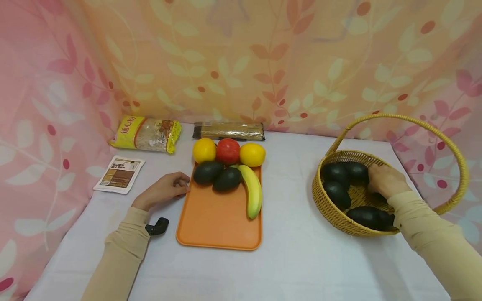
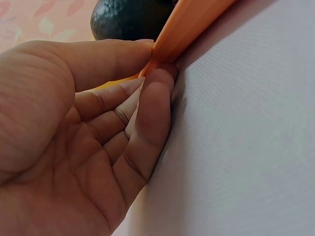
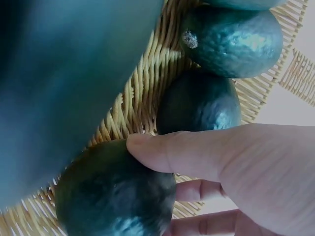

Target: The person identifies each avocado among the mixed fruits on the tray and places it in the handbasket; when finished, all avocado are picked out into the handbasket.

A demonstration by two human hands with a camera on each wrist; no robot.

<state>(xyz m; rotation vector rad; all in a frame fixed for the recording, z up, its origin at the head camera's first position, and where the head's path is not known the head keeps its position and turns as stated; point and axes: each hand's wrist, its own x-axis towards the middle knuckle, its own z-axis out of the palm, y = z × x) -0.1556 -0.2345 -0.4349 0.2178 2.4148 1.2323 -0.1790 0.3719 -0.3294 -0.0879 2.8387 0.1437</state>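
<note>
At the left edge of an orange tray [image 1: 220, 221], my left hand [image 1: 167, 190] pinches the rim, thumb above and fingers beneath, as the left wrist view shows. On the tray lie two dark avocados [image 1: 227, 179], a banana [image 1: 253, 192], two yellow fruits [image 1: 252, 154] and a red fruit [image 1: 227, 151]. My right hand [image 1: 385, 179] reaches into a wicker basket [image 1: 320, 200] holding several dark avocados. In the right wrist view its thumb lies on one avocado [image 3: 115, 191], with fingers around the far side. Part of that grip is hidden behind the fruit.
The basket's tall handle [image 1: 414, 119] arches over the right forearm. Behind the tray lies a pack of dry noodles [image 1: 233, 131]. A yellow food bag [image 1: 147, 133] and a white pouch [image 1: 119, 174] sit at the left. Patterned curtains [image 1: 241, 62] enclose the table.
</note>
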